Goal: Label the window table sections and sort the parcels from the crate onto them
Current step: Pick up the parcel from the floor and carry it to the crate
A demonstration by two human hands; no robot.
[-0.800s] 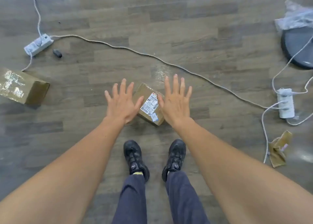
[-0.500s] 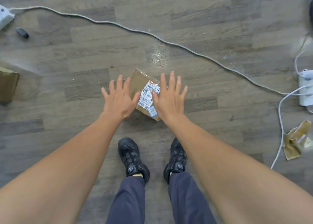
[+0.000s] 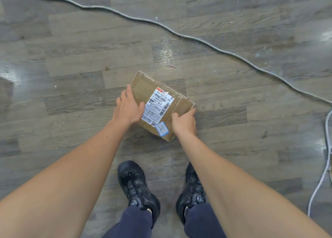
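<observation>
A brown cardboard parcel (image 3: 149, 87) with a white shipping label lies on the wood floor in front of my feet. My left hand (image 3: 129, 107) grips its left edge, fingers curled over the side and thumb on top. On the parcel's near right side is my right hand (image 3: 185, 121), with fingers wrapped round the edge. Both hands touch the box. No crate or table is in view.
A grey cable (image 3: 179, 33) runs across the floor from upper left to right, beyond the parcel. A white cord (image 3: 321, 182) hangs along the right edge. My black shoes (image 3: 136, 189) stand just behind the parcel.
Both hands have dropped from hovering open above the parcel to closing on its left and right sides. The view has moved closer to the floor.
</observation>
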